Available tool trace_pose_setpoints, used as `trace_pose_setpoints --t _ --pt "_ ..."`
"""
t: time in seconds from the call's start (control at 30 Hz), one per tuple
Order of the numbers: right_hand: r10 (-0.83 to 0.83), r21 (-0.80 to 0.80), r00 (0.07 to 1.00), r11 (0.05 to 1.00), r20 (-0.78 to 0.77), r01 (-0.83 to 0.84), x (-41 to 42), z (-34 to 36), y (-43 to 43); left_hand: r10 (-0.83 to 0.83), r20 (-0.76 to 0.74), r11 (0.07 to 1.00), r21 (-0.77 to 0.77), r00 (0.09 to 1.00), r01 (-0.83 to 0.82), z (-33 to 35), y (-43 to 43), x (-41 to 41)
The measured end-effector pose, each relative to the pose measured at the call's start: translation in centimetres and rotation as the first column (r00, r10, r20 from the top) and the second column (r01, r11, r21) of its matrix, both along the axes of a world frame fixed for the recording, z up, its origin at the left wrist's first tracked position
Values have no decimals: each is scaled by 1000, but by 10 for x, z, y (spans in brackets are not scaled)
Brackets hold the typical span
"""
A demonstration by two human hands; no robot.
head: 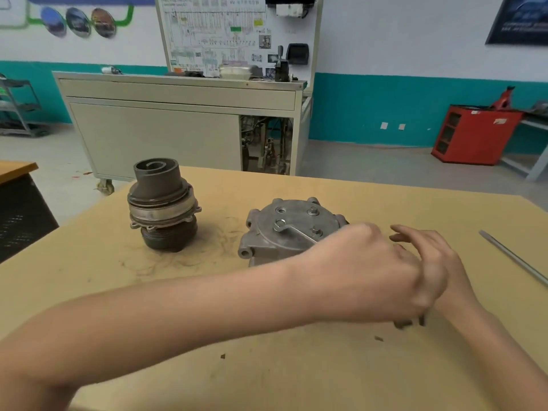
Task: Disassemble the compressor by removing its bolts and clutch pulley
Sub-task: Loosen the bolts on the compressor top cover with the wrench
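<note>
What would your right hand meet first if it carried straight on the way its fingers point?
Probably the silver compressor housing, just beyond the fingers of the right hand; depth is unclear.

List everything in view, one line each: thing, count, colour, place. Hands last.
table: one, tan, fills the foreground.
compressor body: one, silver-grey, table centre, partly behind the left hand.
pulley assembly: one, dark grey, upright, left of the compressor body.
metal rod: one, grey, table's right edge.
scraps: a few, dark, on the table near the hands.
bench cabinet: one, beige, behind the table.
diagram board: one, white, above the bench cabinet.
tool chest: one, red, right, by the wall.
left hand: one, crossed in front of the right hand; grip unclear.
right hand: one, behind the left, fingers relaxed.
</note>
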State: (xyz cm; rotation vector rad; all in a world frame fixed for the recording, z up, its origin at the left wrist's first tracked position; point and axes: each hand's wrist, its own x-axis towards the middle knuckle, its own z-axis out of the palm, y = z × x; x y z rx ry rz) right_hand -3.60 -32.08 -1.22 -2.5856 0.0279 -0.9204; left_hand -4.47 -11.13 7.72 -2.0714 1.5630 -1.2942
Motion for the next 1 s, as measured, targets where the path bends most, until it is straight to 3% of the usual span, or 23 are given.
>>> trace_pose_setpoints --t 0.07,0.13,0.23,0.33,0.43,0.53,0.77,0.87,1.0 --pt "-32 33 999 999 -34 33 1 -2 3 55 10 991 124 998 -56 13 -44 27" --pt "16 55 1000 998 13 -16 1 -6 9 160 -112 969 206 981 -135 17 -80 67" --pt "342 345 939 879 25 -330 -1 -4 30 301 -271 953 122 914 -278 22 -87 122" --pt "528 294 843 825 -102 -482 6 -7 51 378 -449 918 71 810 -389 21 -76 160" --pt "476 218 879 861 -34 -459 15 -4 60 340 -541 911 -13 769 -412 20 -76 173" --pt "360 -37 923 933 133 -358 22 -5 53 259 -563 906 -140 785 -400 22 -82 179" --pt "288 159 953 941 94 -300 27 -4 39 165 -651 851 -285 741 -440 28 -88 199" --pt "252 137 959 953 129 -269 25 -6 47 145 -740 760 -341 656 -553 26 -67 216" --pt "179 -27 970 984 166 -177 21 -5 50 241 -848 630 -233 472 -740 12 -14 240"
